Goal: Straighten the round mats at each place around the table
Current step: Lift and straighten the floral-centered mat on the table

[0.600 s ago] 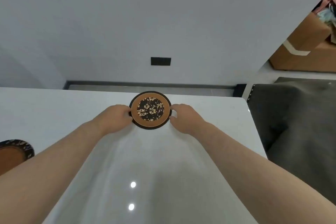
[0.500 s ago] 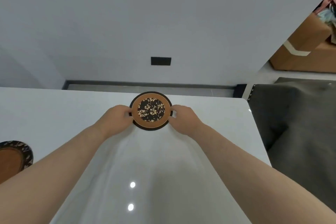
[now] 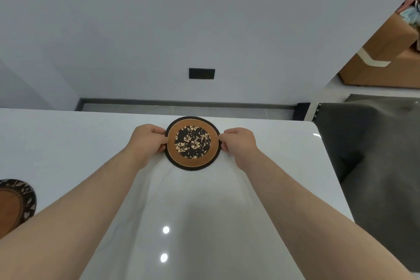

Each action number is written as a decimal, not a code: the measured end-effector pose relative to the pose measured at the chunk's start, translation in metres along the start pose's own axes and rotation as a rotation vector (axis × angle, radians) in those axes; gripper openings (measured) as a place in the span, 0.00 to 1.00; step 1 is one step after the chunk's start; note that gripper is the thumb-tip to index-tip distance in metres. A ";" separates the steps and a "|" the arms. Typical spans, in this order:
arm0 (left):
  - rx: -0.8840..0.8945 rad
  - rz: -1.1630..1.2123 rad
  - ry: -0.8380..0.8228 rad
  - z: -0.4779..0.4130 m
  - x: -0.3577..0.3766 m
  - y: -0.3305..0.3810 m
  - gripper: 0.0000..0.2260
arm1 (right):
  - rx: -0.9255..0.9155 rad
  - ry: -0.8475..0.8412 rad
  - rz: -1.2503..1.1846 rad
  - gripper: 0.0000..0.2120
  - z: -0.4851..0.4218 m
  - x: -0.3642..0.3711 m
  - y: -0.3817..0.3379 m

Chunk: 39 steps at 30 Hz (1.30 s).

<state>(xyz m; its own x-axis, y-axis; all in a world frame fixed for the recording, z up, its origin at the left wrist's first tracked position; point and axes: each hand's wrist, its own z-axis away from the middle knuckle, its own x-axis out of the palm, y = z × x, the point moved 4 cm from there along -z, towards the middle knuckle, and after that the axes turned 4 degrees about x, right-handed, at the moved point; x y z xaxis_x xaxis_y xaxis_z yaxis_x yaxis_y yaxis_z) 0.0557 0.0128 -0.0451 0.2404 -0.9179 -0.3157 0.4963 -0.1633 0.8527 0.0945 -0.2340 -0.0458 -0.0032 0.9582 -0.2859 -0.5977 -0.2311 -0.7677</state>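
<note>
A round mat (image 3: 192,143) with a black rim, a brown ring and a black floral centre lies flat near the far edge of the white table (image 3: 68,148). My left hand (image 3: 147,140) pinches the mat's left edge, and my right hand (image 3: 237,143) pinches its right edge. Both arms reach forward across the table. A second round mat (image 3: 16,202) with a floral black rim and brown middle shows partly at the left edge, cut off by the frame and my left forearm.
Beyond the table's far edge is grey floor and a white wall with a black socket plate (image 3: 201,73). A dark grey upholstered seat (image 3: 375,154) stands close to the table's right side. Cardboard boxes (image 3: 384,61) sit at the back right.
The mat has turned slightly between my hands, its floral pattern now sitting differently. Both hands keep their grip on its edges. The view has shifted a little to the right.
</note>
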 end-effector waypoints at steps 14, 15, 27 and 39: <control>0.079 -0.036 -0.032 0.015 0.035 0.011 0.05 | -0.113 0.129 0.167 0.07 -0.001 -0.048 0.015; 0.072 -0.031 -0.039 0.015 0.039 0.012 0.04 | -0.120 0.147 0.153 0.07 -0.001 -0.054 0.014; 0.030 -0.006 -0.136 0.026 0.097 0.026 0.04 | -0.107 0.178 0.072 0.06 -0.008 -0.114 0.023; 0.033 -0.033 -0.140 0.022 0.119 0.029 0.04 | -0.143 0.207 0.147 0.07 -0.020 -0.133 0.028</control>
<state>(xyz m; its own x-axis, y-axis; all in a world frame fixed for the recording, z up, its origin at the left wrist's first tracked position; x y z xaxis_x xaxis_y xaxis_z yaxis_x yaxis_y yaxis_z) 0.0808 -0.1095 -0.0486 0.1047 -0.9528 -0.2851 0.4742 -0.2041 0.8564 0.0946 -0.3717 -0.0409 0.0907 0.8614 -0.4997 -0.4833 -0.4006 -0.7784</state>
